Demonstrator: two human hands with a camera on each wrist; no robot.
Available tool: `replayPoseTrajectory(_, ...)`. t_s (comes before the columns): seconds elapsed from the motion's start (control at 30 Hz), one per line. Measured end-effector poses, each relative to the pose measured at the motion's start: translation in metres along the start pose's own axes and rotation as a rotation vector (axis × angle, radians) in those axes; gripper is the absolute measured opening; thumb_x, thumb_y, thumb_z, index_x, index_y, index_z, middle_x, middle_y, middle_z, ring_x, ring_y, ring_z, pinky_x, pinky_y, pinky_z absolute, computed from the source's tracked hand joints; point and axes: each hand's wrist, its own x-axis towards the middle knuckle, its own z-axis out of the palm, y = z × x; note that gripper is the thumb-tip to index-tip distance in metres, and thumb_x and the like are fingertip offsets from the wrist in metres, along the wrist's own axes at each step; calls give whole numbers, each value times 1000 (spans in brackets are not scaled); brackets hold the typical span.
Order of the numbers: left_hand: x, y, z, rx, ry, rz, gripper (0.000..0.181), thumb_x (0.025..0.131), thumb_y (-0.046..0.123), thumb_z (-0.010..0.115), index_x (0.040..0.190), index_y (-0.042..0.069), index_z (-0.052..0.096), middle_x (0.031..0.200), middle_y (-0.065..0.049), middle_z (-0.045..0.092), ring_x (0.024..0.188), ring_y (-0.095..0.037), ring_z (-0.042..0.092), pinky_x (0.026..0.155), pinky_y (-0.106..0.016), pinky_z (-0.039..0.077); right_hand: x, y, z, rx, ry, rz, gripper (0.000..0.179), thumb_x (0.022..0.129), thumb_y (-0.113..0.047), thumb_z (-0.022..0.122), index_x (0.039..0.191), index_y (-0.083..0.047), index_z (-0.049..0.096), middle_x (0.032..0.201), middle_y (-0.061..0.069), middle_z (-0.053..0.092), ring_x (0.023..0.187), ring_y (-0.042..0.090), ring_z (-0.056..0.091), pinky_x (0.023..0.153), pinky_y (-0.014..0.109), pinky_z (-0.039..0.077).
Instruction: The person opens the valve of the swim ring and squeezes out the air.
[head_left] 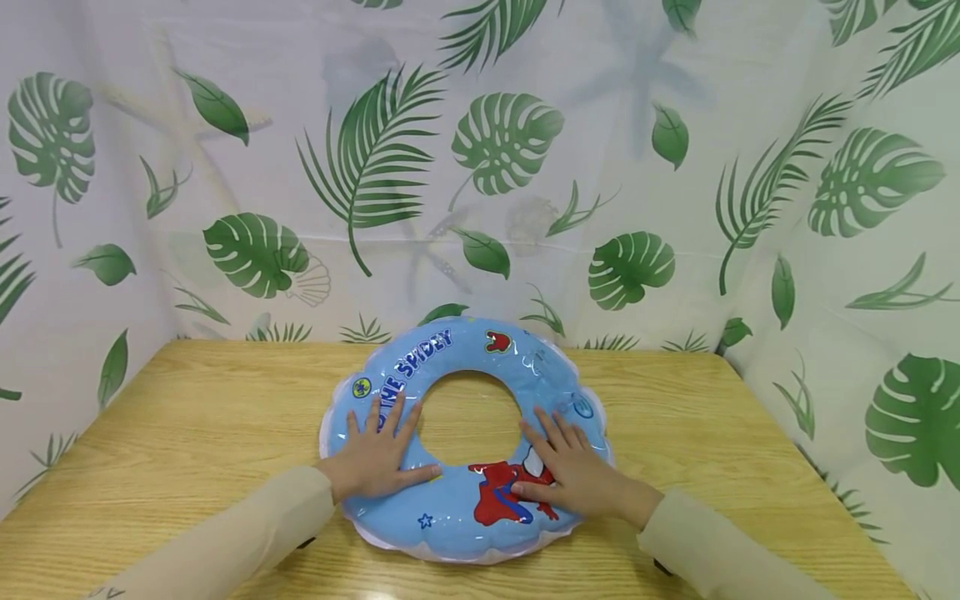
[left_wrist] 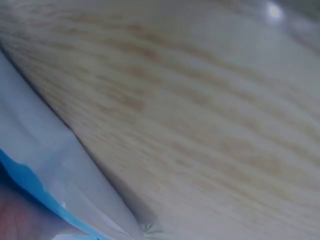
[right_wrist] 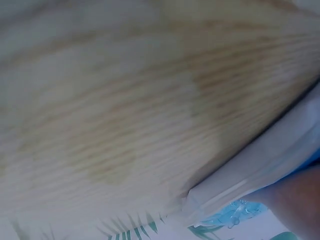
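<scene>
A blue inflatable swim ring (head_left: 465,521) with red cartoon prints, lettering and a pale scalloped edge lies flat on the wooden table (head_left: 217,433). On its left side rests my left hand (head_left: 378,454), fingers spread and straight, thumb along the front of the ring. My right hand (head_left: 577,471) lies on the right side over the red figure, its fingers also spread. In the left wrist view the ring's whitish edge (left_wrist: 65,165) shows beside part of the hand (left_wrist: 20,217). The right wrist view likewise holds the edge (right_wrist: 250,170) and a bit of hand (right_wrist: 300,200).
A white curtain (head_left: 420,192) printed with green leaves hangs behind the table and along both sides. Wood shows through the ring's round hole and extends to its left and right.
</scene>
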Motion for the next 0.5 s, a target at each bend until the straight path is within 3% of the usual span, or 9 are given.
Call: replayPoseTrajectory(0.5,5,-1,4,-8,-26,-18,96,79,75,37,148,16,7,154,-16,-1,137,-48,-5,99,-73,0,4,0,3,38,-35,28,79,87,-60,43,147,-18,17,154,16,9,138,45,2,105,66,7)
